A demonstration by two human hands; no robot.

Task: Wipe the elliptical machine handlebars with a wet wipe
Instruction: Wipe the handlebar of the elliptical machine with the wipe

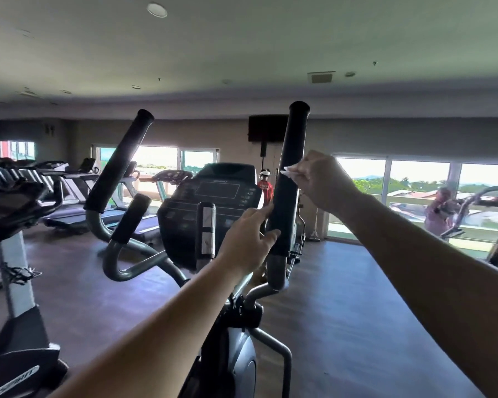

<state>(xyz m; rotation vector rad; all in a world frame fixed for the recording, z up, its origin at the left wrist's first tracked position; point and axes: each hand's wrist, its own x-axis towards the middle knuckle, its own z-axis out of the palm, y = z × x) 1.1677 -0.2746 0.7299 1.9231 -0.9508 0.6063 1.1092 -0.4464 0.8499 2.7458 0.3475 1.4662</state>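
The elliptical's right handlebar (289, 156) is a tall black foam grip standing almost upright at centre. My left hand (246, 239) grips its lower part, thumb and fingers curled round the foam. My right hand (322, 179) pinches a small white wet wipe (288, 170) and holds it against the right side of the grip, about halfway up. The left handlebar (118, 162) leans left, untouched. Below it is a shorter black inner grip (131, 218). The console (213, 191) sits between the bars.
An exercise bike (15, 214) stands close at the left. Treadmills (69, 179) line the far left by the windows. A person in red (266, 188) stands behind the console, and another person (440, 211) is at a machine on the right. Dark wooden floor (357, 311) lies open on the right.
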